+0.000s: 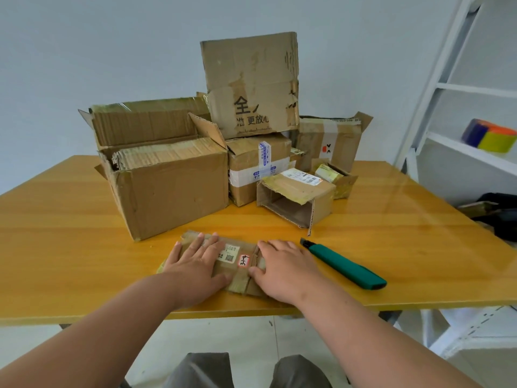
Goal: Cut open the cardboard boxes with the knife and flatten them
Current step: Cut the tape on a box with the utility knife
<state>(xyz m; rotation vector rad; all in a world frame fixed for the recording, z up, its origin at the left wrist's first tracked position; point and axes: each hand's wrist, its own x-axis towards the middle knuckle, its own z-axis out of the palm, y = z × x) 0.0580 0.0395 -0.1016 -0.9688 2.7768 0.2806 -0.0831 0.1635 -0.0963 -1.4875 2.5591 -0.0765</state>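
Note:
A small flattened cardboard box with white labels lies near the table's front edge. My left hand presses flat on its left half, fingers straight and spread. On its right half my right hand presses down the same way. A green utility knife lies on the table just right of my right hand, untouched, blade end pointing away to the left. Behind stand several more cardboard boxes: a large open one at the left, a taped one in the middle, and a small open one on its side.
The yellow wooden table carries everything. A tall worn box tops the pile, with another box at the back right. White shelving with a coloured object stands to the right. Dark items lie beyond the table's right edge.

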